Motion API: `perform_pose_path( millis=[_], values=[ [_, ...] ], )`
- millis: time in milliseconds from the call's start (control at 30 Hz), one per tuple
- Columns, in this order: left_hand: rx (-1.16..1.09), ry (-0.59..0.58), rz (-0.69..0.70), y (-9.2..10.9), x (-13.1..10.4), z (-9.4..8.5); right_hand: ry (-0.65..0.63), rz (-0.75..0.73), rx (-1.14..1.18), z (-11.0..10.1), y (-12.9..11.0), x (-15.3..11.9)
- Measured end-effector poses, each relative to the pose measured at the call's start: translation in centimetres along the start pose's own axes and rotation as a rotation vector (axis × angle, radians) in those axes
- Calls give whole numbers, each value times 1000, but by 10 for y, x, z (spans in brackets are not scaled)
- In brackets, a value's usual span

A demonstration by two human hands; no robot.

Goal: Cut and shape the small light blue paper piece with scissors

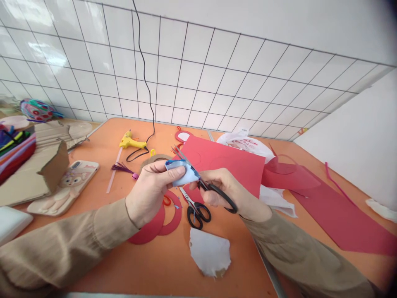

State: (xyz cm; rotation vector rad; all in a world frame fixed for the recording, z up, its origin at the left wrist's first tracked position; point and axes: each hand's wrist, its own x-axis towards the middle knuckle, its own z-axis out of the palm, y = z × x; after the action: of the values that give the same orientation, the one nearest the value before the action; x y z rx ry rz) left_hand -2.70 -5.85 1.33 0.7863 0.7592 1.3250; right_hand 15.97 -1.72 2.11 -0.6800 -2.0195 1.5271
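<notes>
Pinched between the thumb and fingers of my left hand (149, 187) is a light blue folded piece (182, 174), paper or cloth, with a darker blue edge. My right hand (228, 188) grips black-handled scissors (217, 193), their blades pointing up and left along the piece's far edge. Whether the blades are closed on it I cannot tell. Just below the hands, a second pair of scissors (195, 210) lies on the orange table (149, 269). Red paper rings (173, 223) lie beside it, partly under my left wrist. A ragged white scrap (210, 251) is nearer to me.
A yellow glue gun (132, 141) with a black cord lies at the back left. Nearby are a phone (79, 178), an open cardboard box (49, 174) and a purple tassel (124, 169). Red sheets (229, 163) and a white plastic bag (248, 142) lie at the right.
</notes>
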Motion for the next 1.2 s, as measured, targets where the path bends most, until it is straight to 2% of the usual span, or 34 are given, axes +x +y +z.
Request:
perform_pose_path(
  millis=[167, 433, 600, 1200],
  values=[
    [-32, 24, 10, 0, -2, 2, 25, -16, 29, 5, 4, 0],
    [-2, -13, 66, -6, -4, 2, 69, -16, 1, 11, 6, 1],
    [-23, -6, 54, -7, -4, 2, 93, -93, -17, 13, 8, 2],
    [-25, 33, 66, 0, -2, 3, 82, -10, 9, 12, 3, 0]
  ],
)
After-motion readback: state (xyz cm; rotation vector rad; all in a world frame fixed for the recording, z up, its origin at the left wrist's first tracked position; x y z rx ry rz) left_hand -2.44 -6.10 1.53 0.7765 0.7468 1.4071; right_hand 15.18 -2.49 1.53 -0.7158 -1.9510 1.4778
